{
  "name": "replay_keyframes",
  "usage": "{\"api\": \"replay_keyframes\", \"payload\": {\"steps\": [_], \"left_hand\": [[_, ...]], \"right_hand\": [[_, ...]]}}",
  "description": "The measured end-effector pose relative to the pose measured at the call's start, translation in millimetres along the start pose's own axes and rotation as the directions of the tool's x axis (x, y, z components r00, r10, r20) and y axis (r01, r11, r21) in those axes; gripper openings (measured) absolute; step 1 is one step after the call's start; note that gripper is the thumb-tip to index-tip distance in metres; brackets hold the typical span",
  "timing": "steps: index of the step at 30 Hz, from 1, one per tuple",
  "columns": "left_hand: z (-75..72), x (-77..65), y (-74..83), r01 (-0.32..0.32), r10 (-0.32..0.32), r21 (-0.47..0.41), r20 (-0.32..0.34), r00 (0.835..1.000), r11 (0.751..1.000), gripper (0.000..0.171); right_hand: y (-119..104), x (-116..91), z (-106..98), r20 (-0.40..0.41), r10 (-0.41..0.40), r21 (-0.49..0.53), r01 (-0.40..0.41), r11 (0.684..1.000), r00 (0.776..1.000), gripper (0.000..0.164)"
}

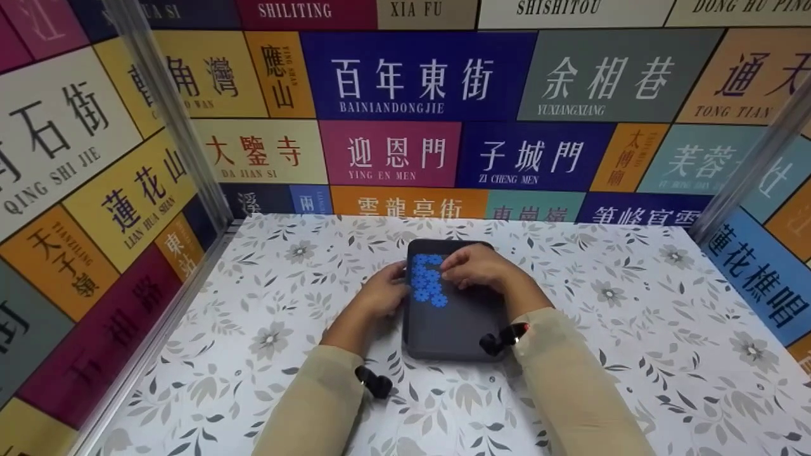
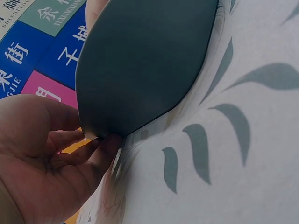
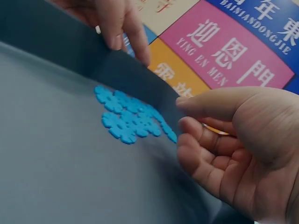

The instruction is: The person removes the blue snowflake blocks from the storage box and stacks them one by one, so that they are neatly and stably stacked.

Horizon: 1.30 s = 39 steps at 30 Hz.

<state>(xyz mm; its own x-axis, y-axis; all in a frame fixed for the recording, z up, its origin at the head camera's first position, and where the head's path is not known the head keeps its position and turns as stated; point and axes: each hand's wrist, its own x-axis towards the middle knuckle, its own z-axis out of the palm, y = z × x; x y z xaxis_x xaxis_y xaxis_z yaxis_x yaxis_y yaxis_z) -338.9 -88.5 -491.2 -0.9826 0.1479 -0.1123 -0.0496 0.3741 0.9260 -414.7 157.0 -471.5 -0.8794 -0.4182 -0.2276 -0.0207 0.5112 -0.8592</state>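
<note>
- A dark grey tray (image 1: pixel 453 332) lies on the surface (image 1: pixel 266 405) in front of the person, its long sides running away from them
- Blue flower-shaped pieces (image 1: pixel 426 285) lie inside the tray, gathered in its far left part, some overlapping; the near part of the tray floor is bare
- The left hand (image 1: pixel 385 291) has its grip on the tray's left wall, fingers hooked over the rim, as the right wrist view shows
- The right hand (image 1: pixel 476 266) is over the far part of the tray, just beside the pieces; its grip is curled, thumb and index tips near each other, with nothing visible between them
- Both forearms wear beige sleeves (image 1: pixel 576 386), with a small black device (image 1: pixel 379 384) at each wrist
- The surface has a white covering printed with grey leaves and flowers
- Behind and to both sides stand walls (image 1: pixel 389 155) of coloured panels bearing Chinese characters and Latin lettering
</note>
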Motion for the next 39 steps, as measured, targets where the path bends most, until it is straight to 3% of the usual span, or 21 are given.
{"api": "replay_keyframes", "payload": {"steps": [8,13,26,31,39], "left_hand": [[-1.1,-0.3,1.1,0.023,-0.023,0.033,-0.005,1.000,0.999,0.063],[-1.5,-0.1,1.9,0.025,-0.024,0.052,-0.010,1.000,0.998,0.062],[-0.9,-0.2,0.8,-0.004,0.005,0.057,-0.017,1.000,0.998,0.063],[-2.0,-0.3,0.5,-0.019,0.019,0.047,0.000,1.000,0.999,0.064],[-2.2,-0.8,3.2,0.012,-0.012,0.027,0.005,1.000,1.000,0.065]], "right_hand": [[4.2,13.0,1.6,0.082,-0.014,-0.166,0.028,0.986,0.996,0.025],[6.1,13.4,-1.9,0.138,-0.012,-0.216,0.042,0.975,0.990,0.026],[7.4,10.9,-1.1,0.275,-0.025,-0.234,0.092,0.968,0.961,0.032],[6.2,9.5,1.2,0.297,-0.048,-0.269,0.132,0.954,0.954,0.034],[5.9,9.3,2.4,0.323,-0.056,-0.295,0.157,0.943,0.945,0.037]]}}
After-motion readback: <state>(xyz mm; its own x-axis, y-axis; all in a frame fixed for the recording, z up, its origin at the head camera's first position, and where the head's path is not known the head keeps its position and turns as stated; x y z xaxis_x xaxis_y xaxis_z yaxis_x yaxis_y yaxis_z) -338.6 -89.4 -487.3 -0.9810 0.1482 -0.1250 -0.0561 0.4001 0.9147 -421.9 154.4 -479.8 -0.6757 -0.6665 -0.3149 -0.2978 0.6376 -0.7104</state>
